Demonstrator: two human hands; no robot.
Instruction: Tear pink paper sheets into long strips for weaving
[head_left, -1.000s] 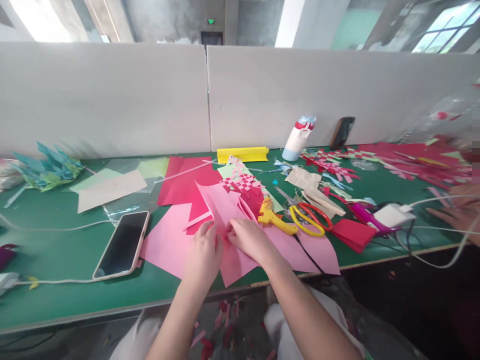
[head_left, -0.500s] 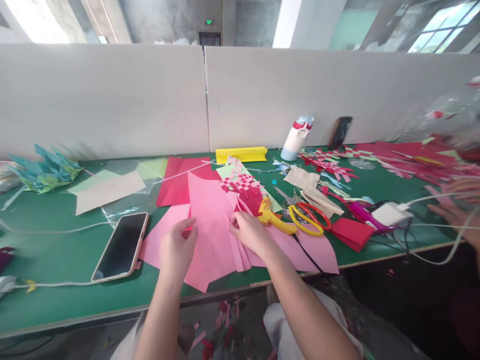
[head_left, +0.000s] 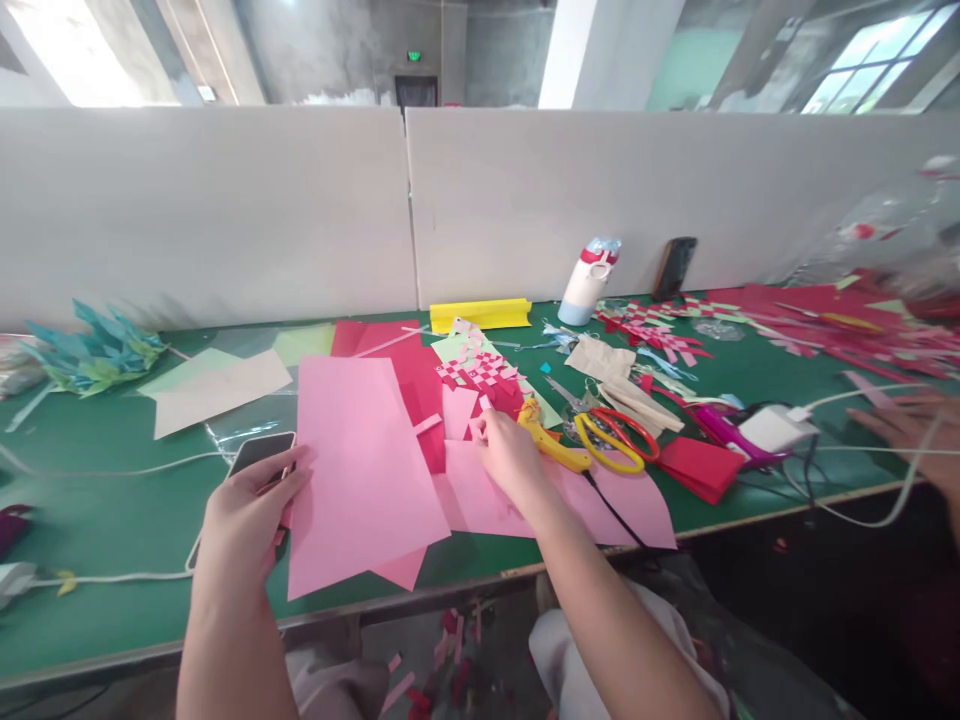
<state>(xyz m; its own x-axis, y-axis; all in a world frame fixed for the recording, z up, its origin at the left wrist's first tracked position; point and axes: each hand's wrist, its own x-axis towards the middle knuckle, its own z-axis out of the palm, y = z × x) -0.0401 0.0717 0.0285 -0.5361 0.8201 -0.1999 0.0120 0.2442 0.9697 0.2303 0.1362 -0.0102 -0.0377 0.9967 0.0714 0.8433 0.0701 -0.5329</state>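
Note:
My left hand (head_left: 244,510) grips the left edge of a large pink paper sheet (head_left: 356,470), which lies spread over the green table (head_left: 120,500) and over part of a phone (head_left: 259,450). My right hand (head_left: 508,452) rests on more pink paper (head_left: 592,500), its fingers pinched on a small pink piece beside a red and pink woven paper piece (head_left: 480,368). Red paper sheets (head_left: 409,365) lie under the pink ones.
A yellow glue gun (head_left: 551,445) and yellow and red scissors (head_left: 615,435) lie right of my right hand. A white bottle (head_left: 587,282), a yellow folded paper (head_left: 484,313), teal paper shapes (head_left: 94,345), cables and a charger (head_left: 772,428) are around. Another person's hand (head_left: 911,425) is at the right.
My left hand has pulled the large pink sheet out to the left and spread it flat over the phone. My right hand has shifted up a little toward the woven piece.

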